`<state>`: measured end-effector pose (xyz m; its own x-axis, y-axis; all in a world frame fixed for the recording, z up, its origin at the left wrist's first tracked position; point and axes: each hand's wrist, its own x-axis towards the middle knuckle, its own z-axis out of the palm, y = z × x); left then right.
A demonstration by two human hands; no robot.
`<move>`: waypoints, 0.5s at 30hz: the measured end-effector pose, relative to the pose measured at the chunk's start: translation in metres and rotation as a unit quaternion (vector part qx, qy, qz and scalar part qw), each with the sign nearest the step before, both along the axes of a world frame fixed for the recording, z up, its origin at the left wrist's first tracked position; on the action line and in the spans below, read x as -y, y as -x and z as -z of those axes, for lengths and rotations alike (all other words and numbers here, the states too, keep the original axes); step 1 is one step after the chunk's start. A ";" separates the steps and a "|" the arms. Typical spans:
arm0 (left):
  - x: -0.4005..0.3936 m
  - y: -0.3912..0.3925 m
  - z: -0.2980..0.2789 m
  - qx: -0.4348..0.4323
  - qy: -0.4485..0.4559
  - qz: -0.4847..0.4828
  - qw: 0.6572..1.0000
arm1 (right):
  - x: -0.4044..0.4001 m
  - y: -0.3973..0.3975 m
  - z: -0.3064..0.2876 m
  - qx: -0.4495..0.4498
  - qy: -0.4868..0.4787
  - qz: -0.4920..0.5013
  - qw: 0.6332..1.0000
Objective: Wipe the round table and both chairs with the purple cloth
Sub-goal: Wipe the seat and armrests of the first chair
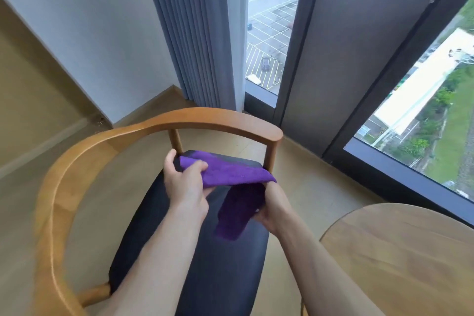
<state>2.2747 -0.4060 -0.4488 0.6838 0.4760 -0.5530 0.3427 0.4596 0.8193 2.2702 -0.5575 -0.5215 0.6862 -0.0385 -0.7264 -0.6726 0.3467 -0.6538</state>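
Note:
The purple cloth (232,174) is stretched between both my hands above the chair's dark seat (205,259). My left hand (186,182) pinches its left end between thumb and fingers. Under the cloth's right end, my right hand (274,208) grips it, and a fold hangs down in front of that hand. The chair (159,123) has a curved wooden back and armrest that wraps round the seat. Part of the round wooden table (400,259) shows at the lower right.
A grey curtain (189,33) hangs behind the chair beside a floor-to-ceiling window (272,23) with dark frames. A white wall (84,20) and wooden skirting run along the left. Light wooden floor surrounds the chair.

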 end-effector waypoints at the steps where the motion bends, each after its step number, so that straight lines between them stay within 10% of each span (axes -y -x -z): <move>1: -0.002 0.011 0.010 -0.023 -0.036 0.033 0.999 | -0.004 -0.001 0.002 -0.004 -0.068 0.022 0.997; 4: -0.010 0.047 0.047 -0.143 -0.118 0.207 0.961 | -0.011 -0.002 0.016 0.009 -0.149 0.067 0.987; 9: -0.052 0.049 0.084 -0.205 -0.411 0.476 0.750 | -0.034 0.015 0.043 -0.018 -0.081 0.000 0.997; 15: -0.056 0.032 0.122 -0.062 -0.277 0.481 0.830 | -0.101 0.001 0.050 -0.021 -0.061 -0.057 0.996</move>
<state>2.2431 -0.3501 -0.5711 0.8488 -0.0514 -0.5262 0.4304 -0.5108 0.7442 2.2692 -0.4568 -0.5719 0.6493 0.1289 -0.7495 -0.7385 0.3421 -0.5810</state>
